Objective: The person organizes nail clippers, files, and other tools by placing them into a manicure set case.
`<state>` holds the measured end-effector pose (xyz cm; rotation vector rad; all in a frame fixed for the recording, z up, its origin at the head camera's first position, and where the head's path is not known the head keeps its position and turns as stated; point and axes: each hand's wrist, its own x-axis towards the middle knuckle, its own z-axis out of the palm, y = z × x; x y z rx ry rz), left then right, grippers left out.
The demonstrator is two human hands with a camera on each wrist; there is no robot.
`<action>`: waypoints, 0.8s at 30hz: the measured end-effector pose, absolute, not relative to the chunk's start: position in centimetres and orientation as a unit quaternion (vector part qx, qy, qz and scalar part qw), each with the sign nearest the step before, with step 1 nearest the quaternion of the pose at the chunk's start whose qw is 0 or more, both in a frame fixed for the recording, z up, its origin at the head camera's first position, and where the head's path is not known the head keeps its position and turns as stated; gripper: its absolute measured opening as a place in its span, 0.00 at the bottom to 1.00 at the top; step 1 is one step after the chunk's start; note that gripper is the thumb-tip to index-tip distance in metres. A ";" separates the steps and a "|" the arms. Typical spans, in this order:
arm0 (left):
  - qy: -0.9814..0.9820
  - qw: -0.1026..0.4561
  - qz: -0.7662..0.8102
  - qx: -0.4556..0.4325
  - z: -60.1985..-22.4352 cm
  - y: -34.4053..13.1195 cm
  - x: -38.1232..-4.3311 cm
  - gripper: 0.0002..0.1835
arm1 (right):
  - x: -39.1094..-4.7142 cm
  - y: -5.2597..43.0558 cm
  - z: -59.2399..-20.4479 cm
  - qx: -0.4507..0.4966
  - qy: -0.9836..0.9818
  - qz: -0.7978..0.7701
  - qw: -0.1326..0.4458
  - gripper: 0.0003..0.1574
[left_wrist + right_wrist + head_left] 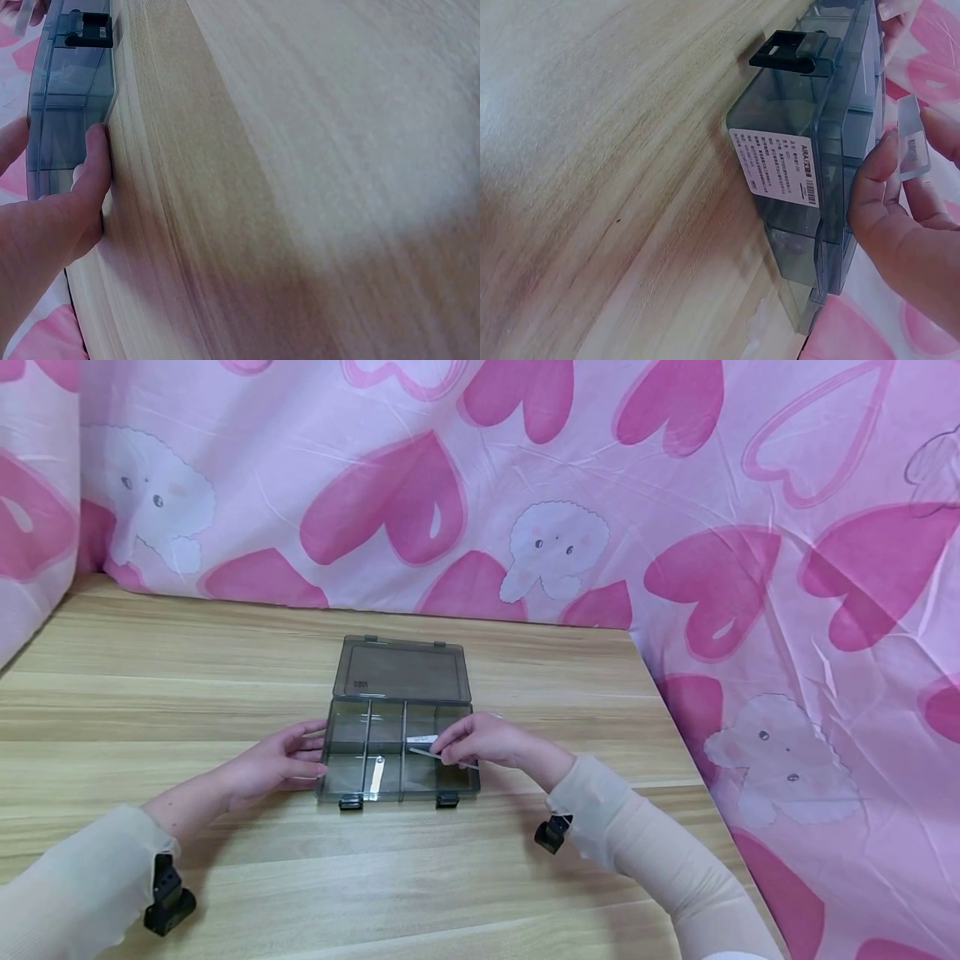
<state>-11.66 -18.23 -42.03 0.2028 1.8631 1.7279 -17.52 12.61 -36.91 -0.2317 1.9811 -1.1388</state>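
Observation:
A smoky-grey transparent compartment box (386, 739) lies on the table with its lid (401, 670) folded back. Two long dividers and cross pieces split its inside. My right hand (483, 739) pinches a thin translucent divider (913, 139) between thumb and fingers, over the right-hand compartments. Small printed text shows on that divider in the right wrist view. At the box's left wall, my left hand (273, 764) rests with fingers and thumb extended against the side. In the left wrist view the left hand (56, 217) touches the wall and rim.
Two black latches (351, 802) hang at the box's front edge. A printed white label (776, 166) is on its right outer wall. The wood-grain table (337, 877) stretches around it, and a pink heart-patterned cloth (480, 485) hangs behind and to the right.

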 end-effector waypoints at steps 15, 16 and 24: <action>0.696 0.292 0.652 0.071 -42.2 -18.2 -11.8 0.46 | -18.6 14.0 -36.5 -0.097 0.784 -0.490 0.368 0.23; 0.696 0.292 0.652 0.071 -42.2 -18.2 -11.8 0.46 | -18.8 14.3 -36.4 -0.093 0.782 -0.502 0.357 0.24; 0.698 0.294 0.649 0.069 -42.1 -18.2 -11.7 0.46 | -20.2 16.9 -36.6 -0.047 0.788 -0.551 0.270 0.25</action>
